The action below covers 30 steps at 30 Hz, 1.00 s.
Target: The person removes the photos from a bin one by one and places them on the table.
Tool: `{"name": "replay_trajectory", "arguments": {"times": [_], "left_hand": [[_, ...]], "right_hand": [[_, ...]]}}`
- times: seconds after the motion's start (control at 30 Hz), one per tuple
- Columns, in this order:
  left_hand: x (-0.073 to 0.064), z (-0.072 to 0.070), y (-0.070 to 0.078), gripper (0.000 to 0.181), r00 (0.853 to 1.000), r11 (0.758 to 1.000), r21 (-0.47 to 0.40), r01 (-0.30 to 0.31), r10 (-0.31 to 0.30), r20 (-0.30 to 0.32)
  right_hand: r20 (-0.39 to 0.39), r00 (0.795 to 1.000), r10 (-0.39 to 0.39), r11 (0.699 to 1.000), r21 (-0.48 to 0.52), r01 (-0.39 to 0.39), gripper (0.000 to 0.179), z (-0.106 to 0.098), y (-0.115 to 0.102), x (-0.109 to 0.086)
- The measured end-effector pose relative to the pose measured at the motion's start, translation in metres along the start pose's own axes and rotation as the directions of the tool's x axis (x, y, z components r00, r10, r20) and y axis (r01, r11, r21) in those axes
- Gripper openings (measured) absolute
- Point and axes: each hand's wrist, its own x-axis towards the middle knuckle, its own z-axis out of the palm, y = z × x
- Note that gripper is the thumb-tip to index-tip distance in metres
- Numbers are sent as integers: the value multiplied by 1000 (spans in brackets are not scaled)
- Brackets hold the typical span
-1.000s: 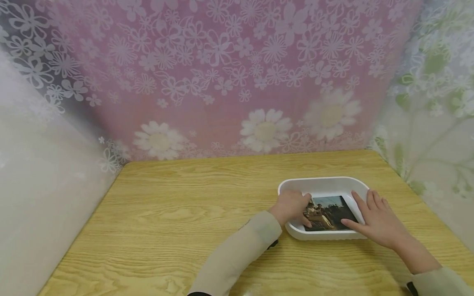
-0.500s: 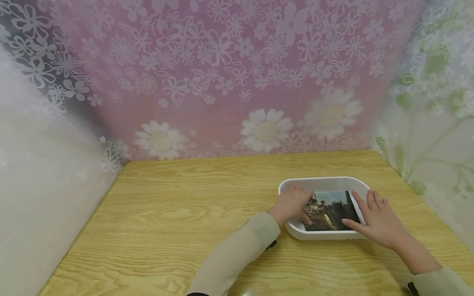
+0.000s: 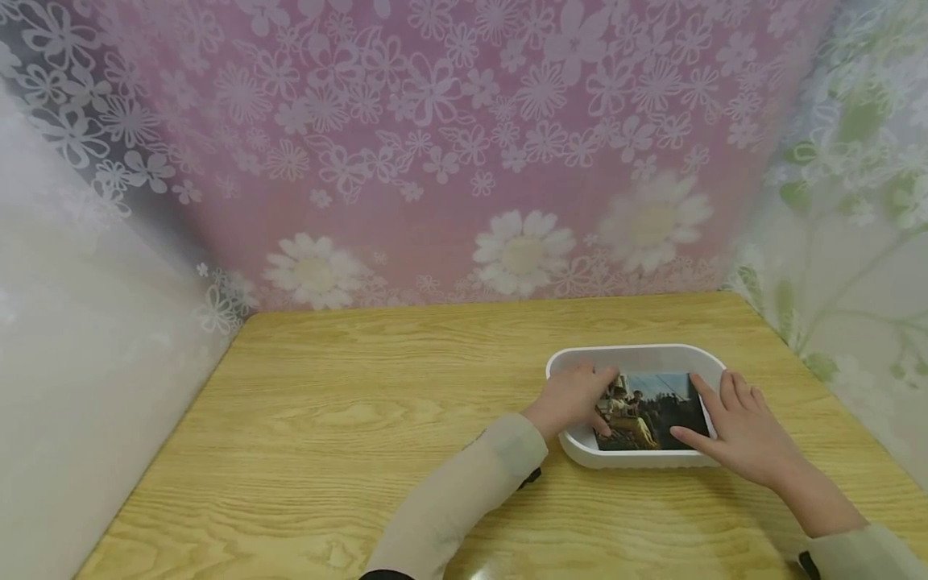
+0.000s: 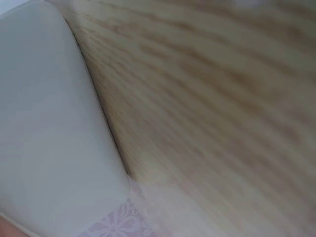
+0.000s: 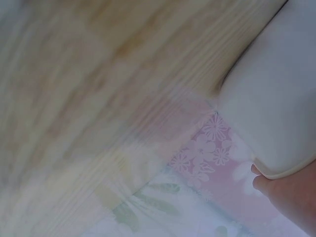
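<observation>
A white oval tray [image 3: 631, 460] stands on the wooden table, and a dark rectangular picture card [image 3: 652, 407] printed with a painted scene lies in it. At the card's left edge my left hand [image 3: 569, 399] reaches over the tray wall and grips the card between thumb and index finger; its other fingers are hidden. My right hand [image 3: 750, 431] is spread over the tray's right rim. Its thumb lies over the card's lower right, its index finger is by the upper right corner, and the remaining fingers are outside the wall. The right wrist view shows fingertips [image 5: 260, 183] beside the tray rim.
The wood-grain table [image 3: 348, 419] extends left of the tray. A pink flowered curtain [image 3: 435, 161] hangs along its back edge, with pale flowered sheets [image 3: 848, 266] at the right and a whitish sheet [image 3: 87, 338] at the left.
The picture card has shifted right, and its top edge has moved back and to the right, up to my right index finger. My left fingers have moved slightly right; the right hand stays put.
</observation>
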Motion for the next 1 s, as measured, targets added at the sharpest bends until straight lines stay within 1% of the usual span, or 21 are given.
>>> {"name": "replay_trajectory", "arguments": {"times": [0.13,0.23,0.3,0.37,0.47,0.57,0.63,0.73,0.8,0.87,0.97,1.0], "left_hand": [[0,0,0,74,999,1000,1,14,-14,29],[2,0,-1,80,999,999,-42,11,-9,36],[4,1,-2,83,999,997,-70,-12,14,35],[5,0,-4,80,998,993,-107,-52,56,33],[7,-3,-9,64,991,978,-166,-124,131,30],[8,-7,-15,46,981,952,-249,-181,194,27],[7,-10,-17,41,975,929,-313,-200,220,31],[7,-11,-21,40,966,897,-381,-223,255,35],[7,-12,-23,41,964,878,-424,-221,263,42],[7,-11,-25,42,960,861,-453,-233,277,31],[8,-11,-28,42,958,828,-504,-247,287,3],[8,-10,-29,41,957,813,-524,-253,290,-12]], "right_hand": [[1,1000,-1,1000,5,1,92,0,0,0],[2,1000,2,1000,12,-2,92,1,0,-1],[1,1000,5,1000,18,-5,93,1,0,-1],[1,1000,6,1000,22,-6,93,1,0,-1],[-10,1000,1,1000,22,-1,92,1,0,-1],[-33,999,-11,1000,14,11,92,2,0,-1],[-48,999,-18,1000,7,18,92,1,0,-1],[-59,998,-22,1000,-1,22,92,1,1,-1],[-54,998,-21,1000,0,21,92,1,1,0],[-41,999,-16,1000,3,16,92,2,1,0],[-21,1000,-8,1000,7,8,92,3,1,0],[-17,1000,-6,1000,9,6,92,3,2,0]]}}
